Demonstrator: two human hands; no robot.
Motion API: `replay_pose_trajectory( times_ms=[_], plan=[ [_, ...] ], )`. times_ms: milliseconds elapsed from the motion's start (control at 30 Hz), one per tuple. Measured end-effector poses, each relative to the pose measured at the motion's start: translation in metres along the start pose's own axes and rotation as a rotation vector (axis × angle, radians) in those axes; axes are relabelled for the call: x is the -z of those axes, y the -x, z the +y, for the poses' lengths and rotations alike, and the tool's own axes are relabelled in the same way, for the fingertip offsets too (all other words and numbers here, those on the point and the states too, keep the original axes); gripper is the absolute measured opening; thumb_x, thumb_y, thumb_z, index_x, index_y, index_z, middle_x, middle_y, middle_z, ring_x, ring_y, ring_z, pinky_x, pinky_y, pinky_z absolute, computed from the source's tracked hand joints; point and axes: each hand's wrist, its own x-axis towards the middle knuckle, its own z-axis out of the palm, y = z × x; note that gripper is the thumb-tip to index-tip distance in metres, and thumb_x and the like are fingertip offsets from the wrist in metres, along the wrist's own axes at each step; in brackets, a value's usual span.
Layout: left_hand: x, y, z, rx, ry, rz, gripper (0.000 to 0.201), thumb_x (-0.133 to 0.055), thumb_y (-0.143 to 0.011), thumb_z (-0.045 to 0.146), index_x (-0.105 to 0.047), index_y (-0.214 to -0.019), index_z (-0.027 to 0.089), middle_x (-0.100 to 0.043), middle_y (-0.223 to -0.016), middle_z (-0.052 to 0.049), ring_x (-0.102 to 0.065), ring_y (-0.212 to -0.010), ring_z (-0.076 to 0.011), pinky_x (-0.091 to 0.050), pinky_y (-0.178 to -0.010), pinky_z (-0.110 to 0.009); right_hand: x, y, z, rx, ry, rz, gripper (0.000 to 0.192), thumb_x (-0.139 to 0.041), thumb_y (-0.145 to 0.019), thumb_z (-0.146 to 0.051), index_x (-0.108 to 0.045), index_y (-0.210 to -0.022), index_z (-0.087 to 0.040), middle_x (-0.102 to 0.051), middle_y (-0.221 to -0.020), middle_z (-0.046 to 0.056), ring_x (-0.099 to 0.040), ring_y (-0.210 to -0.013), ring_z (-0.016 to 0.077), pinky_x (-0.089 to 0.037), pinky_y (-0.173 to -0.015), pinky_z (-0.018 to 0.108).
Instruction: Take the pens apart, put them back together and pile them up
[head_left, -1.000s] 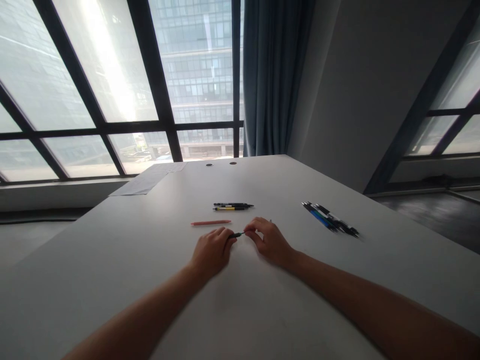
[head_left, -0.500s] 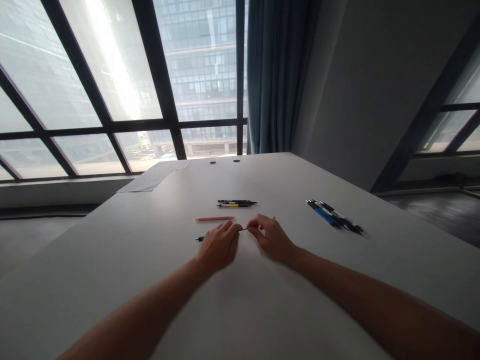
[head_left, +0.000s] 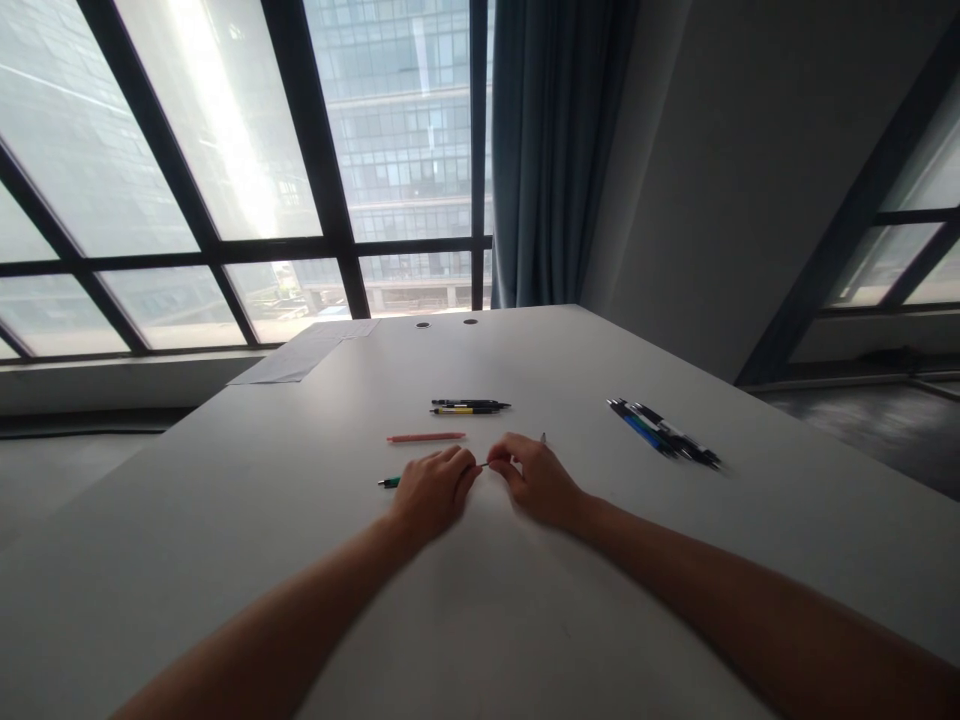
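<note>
My left hand (head_left: 435, 493) is closed around a pen with a green part (head_left: 388, 483), whose end sticks out to the left past the hand. A short stretch of thin dark rod (head_left: 484, 464), looking like a pen refill, shows between my two hands. My right hand (head_left: 536, 478) pinches this rod between thumb and forefinger. Behind the right hand's knuckles a small pale tip (head_left: 544, 437) pokes up; what it belongs to is hidden. Just beyond the left hand lies a pink pen (head_left: 426, 437).
Farther back on the white table (head_left: 465, 640) lie a yellow-and-black pen (head_left: 465, 410) and a black pen (head_left: 471, 403). A bunch of several pens (head_left: 664, 435), blue, black and white, rests at the right. Paper sheets (head_left: 285, 362) lie at the far left edge.
The gap between my hands has narrowed, and less of the thin rod shows. More of the green pen's end sticks out left of my left hand. The view has shifted slightly.
</note>
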Motion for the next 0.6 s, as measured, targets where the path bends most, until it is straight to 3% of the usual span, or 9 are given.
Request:
replay_pose_trajectory(
  times_ms=[167, 333, 600],
  plan=[
    [0.0000, 0.0013, -0.0029, 0.004, 0.013, 0.030, 0.023, -0.041, -0.096, 0.033, -0.058, -0.087, 0.021, -0.067, -0.081, -0.001, -0.062, -0.069, -0.0165, -0.035, -0.058, -0.025, 0.0011, 0.0009, -0.0011, 0.022, -0.051, -0.032, 0.008, -0.058, -0.084, -0.016, -0.063, -0.089, -0.018, -0.066, -0.086, 0.004, -0.059, -0.076, 0.0156, -0.046, -0.071, 0.029],
    [0.0003, 0.0022, -0.0026, 0.001, 0.042, 0.043, 0.023, -0.043, -0.096, 0.034, -0.060, -0.086, 0.021, -0.068, -0.081, -0.001, -0.062, -0.068, -0.0161, -0.035, -0.058, -0.025, 0.0017, 0.0017, -0.0018, 0.037, -0.032, 0.002, 0.009, -0.057, -0.084, -0.014, -0.065, -0.084, -0.019, -0.066, -0.083, 0.004, -0.059, -0.075, 0.0155, -0.045, -0.072, 0.029],
    [-0.0005, 0.0026, -0.0059, 0.079, 0.021, 0.091, 0.021, -0.046, -0.094, 0.032, -0.062, -0.086, 0.021, -0.071, -0.083, -0.001, -0.065, -0.071, -0.0171, -0.039, -0.058, -0.024, 0.0024, -0.0010, 0.0055, -0.166, 0.016, 0.134, 0.007, -0.059, -0.079, -0.013, -0.063, -0.079, -0.018, -0.067, -0.074, 0.002, -0.059, -0.067, 0.0153, -0.044, -0.066, 0.028]
  ],
)
